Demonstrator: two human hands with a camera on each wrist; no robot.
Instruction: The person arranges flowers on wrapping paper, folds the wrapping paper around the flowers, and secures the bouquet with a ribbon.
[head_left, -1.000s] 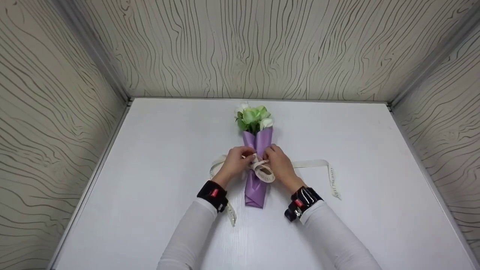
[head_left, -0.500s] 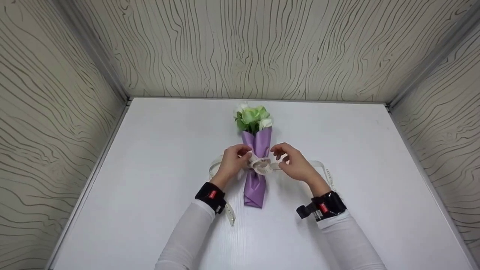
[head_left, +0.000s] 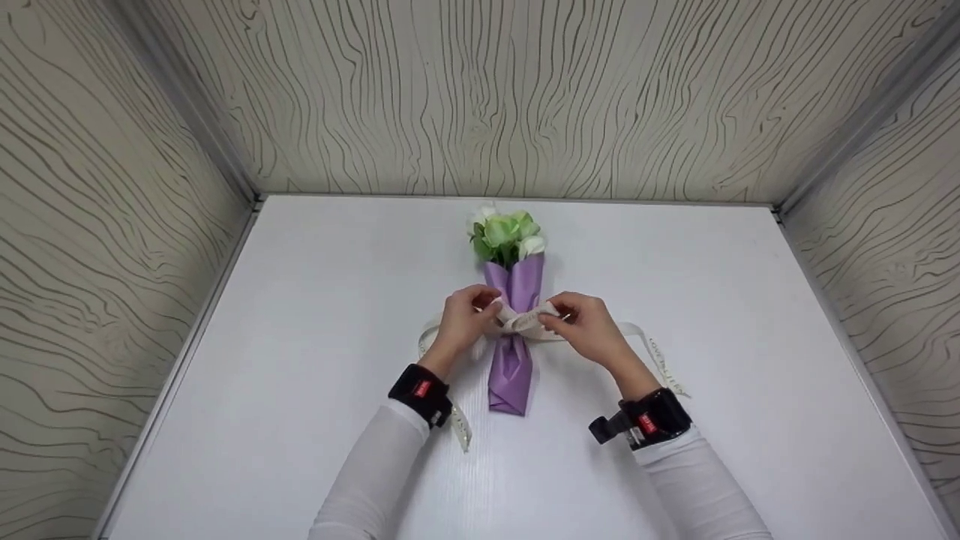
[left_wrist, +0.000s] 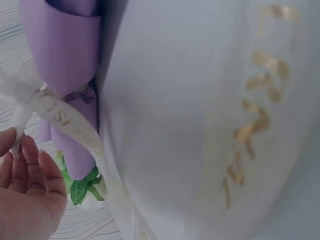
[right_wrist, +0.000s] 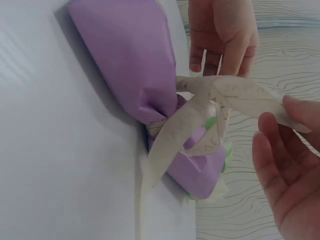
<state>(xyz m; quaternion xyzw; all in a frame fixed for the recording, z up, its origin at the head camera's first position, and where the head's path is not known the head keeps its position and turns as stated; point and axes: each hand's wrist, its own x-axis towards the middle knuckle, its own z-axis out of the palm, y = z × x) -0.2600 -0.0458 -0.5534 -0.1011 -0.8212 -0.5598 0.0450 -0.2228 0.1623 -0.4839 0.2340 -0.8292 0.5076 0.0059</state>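
Observation:
A bouquet of white and green flowers (head_left: pixel 504 229) in purple wrapping paper (head_left: pixel 511 382) lies at the middle of the table. Round its waist runs a cream ribbon (head_left: pixel 529 319) with gold lettering, looped above the paper. My left hand (head_left: pixel 466 319) pinches a loop of the ribbon on the left side. On the right, my right hand (head_left: pixel 589 330) pinches another loop between thumb and forefinger; the right wrist view shows this ribbon loop (right_wrist: pixel 250 102) stretched toward the right fingertips (right_wrist: pixel 295 112). Part of the knot is hidden behind the loops.
One loose ribbon tail (head_left: pixel 460 427) hangs below the left wrist, and another tail (head_left: pixel 660 360) lies to the right on the white table (head_left: pixel 337 270). Patterned panels (head_left: pixel 480 97) stand behind and at both sides. Each wrist wears a black band (head_left: pixel 421 394).
My right hand drew back rightward from the knot, its fingers spread, then took a ribbon loop and pulled it out to the right. The left hand kept its pinch nearly in place.

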